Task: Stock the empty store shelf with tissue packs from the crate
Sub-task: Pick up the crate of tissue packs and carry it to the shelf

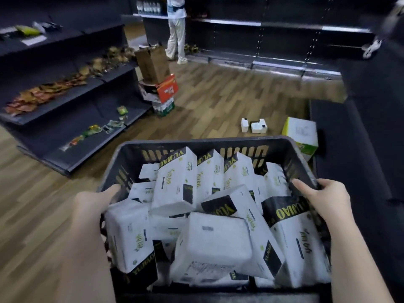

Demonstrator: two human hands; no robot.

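A dark slatted plastic crate (218, 144) is held up in front of me above the wooden floor. It is filled with several white tissue packs (216, 241) with black and yellow ends, lying jumbled. My left hand (94, 206) grips the crate's left rim, thumb inside. My right hand (323, 197) grips the right rim, fingers curled over the edge. A dark empty shelf unit (354, 154) stands close on the right.
On the left, dark shelves (65, 101) carry rows of snack packets. Stacked cardboard boxes (158, 84) stand on the floor ahead. Small white containers (254, 125) and a green-white box (301, 134) lie beyond the crate. A person (177, 29) stands at the far shelves.
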